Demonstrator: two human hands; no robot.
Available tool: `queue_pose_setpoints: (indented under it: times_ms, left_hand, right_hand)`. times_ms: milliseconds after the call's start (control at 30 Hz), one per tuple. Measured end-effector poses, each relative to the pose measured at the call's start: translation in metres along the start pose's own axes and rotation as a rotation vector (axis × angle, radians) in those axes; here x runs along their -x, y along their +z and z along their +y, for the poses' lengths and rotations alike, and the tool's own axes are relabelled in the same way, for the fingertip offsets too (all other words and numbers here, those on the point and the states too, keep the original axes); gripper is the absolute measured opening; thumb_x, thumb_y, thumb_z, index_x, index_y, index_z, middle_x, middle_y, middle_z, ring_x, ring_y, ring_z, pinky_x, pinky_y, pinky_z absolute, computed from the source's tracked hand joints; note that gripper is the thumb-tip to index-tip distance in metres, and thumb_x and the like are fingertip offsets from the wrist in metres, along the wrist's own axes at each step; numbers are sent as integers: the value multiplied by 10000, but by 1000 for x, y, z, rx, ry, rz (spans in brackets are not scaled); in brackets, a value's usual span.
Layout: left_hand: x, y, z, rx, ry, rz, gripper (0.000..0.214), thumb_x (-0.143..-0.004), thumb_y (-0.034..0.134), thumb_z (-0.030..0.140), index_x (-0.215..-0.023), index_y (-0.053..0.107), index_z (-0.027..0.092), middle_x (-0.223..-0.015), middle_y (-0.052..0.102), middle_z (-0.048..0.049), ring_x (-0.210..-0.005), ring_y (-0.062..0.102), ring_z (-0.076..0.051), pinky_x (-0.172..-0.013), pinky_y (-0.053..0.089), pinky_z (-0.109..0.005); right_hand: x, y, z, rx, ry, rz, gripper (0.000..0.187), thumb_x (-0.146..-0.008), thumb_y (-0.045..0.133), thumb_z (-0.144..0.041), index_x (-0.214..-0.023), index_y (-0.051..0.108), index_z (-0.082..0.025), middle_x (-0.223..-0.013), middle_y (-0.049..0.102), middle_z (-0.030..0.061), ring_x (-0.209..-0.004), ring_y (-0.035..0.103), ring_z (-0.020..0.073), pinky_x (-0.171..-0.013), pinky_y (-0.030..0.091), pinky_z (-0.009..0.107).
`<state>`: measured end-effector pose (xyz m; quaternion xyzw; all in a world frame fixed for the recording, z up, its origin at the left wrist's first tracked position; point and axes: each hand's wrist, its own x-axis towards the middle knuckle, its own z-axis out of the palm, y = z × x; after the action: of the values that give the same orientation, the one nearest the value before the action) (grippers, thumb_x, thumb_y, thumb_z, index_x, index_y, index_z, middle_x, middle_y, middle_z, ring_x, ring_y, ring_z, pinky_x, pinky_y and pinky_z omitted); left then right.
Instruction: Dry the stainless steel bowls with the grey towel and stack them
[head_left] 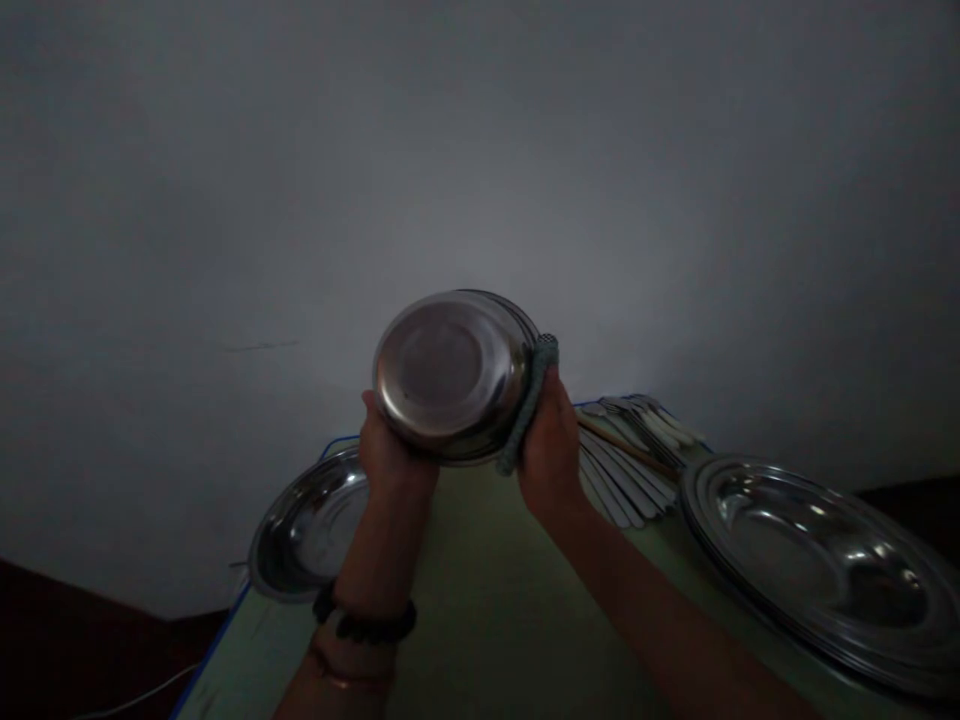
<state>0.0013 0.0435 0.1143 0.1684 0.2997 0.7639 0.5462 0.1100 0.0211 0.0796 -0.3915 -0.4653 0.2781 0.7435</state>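
A shiny metal bowl [439,365] is held up above the table, tilted so that its rounded underside faces me. My left hand [394,450] is closed on its lower left side, the fingers partly hidden behind the metal. On the right side, my right hand [551,450] presses a grey-green cloth [529,410] against the bowl's edge. Its fingers are mostly out of sight behind the cloth and bowl.
A metal basin [289,525] rests at the table's left edge. Several knives [611,480] and other cutlery [652,420] lie fanned out at back right, beside a stack of wide metal dishes [795,550]. Behind the pale green table [480,600] rises a grey wall [480,150].
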Motion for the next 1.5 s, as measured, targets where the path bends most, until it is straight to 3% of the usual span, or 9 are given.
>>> queue_pose_setpoints:
  times_ms: [233,433,533,767,933,1100,1267,1400,1500]
  left_hand:
    - [-1,0,24,-230,-148,-221,316,-867,411,228,-696,664,146,-602,666,-32,-637,652,-157,-641,541,-255]
    - [5,-12,55,-709,-261,-505,338,-792,576,407,-596,665,147,-471,605,-44,-413,536,-136,-420,437,-231]
    - [4,-20,54,-857,-172,-624,305,-712,680,429,-593,687,148,-521,638,-62,-422,550,-130,-400,405,-214]
    - [0,-21,52,-721,-138,-579,305,-725,681,351,-493,648,157,-413,566,-35,-325,456,-100,-321,326,-199]
    - [-3,-15,47,-602,-117,-405,318,-809,624,363,-573,659,153,-468,611,-26,-392,537,-117,-410,439,-219]
    - [-5,-6,25,-216,3,-168,304,-911,494,314,-744,693,158,-678,711,-22,-671,665,-136,-703,544,-249]
    - [6,3,-3,-31,3,37,401,-977,342,285,-811,695,196,-828,741,-9,-973,657,-130,-833,522,-225]
    - [11,5,-8,-19,-3,-55,398,-957,321,263,-857,697,182,-909,743,-28,-1003,655,-141,-847,517,-233]
    - [7,2,5,-142,-72,-236,285,-863,428,247,-800,692,161,-742,728,-44,-900,685,-193,-787,544,-285]
  right_hand:
    - [-24,-26,-15,-10,107,69,563,-896,321,-592,-1155,631,-200,-1092,679,56,-1035,610,210,-894,468,363]
    - [-34,-54,-47,173,102,-536,403,-855,505,-563,-867,731,-228,-769,700,-5,-782,620,167,-733,472,297]
    - [-28,-49,-50,225,107,-668,390,-877,496,-532,-821,730,-225,-742,687,-3,-721,605,155,-688,464,290]
    - [-22,-39,-35,42,188,-559,398,-847,536,-550,-929,734,-214,-816,716,14,-758,625,151,-725,475,281]
    - [-27,-40,-31,-34,206,-302,430,-812,551,-585,-937,727,-213,-840,726,23,-808,650,178,-762,492,311]
    - [-14,-18,-16,-140,204,75,480,-876,408,-567,-1126,646,-233,-1095,686,38,-1068,611,205,-916,475,366]
    - [4,6,3,-265,242,129,571,-872,346,-621,-1281,537,-271,-1301,588,42,-1250,498,199,-1014,423,394]
    - [-6,0,5,-281,243,44,601,-886,289,-631,-1311,512,-269,-1319,578,44,-1258,492,197,-995,440,410]
    - [-24,-21,-4,-232,219,20,572,-882,335,-619,-1242,573,-243,-1274,612,40,-1212,531,193,-967,456,373]
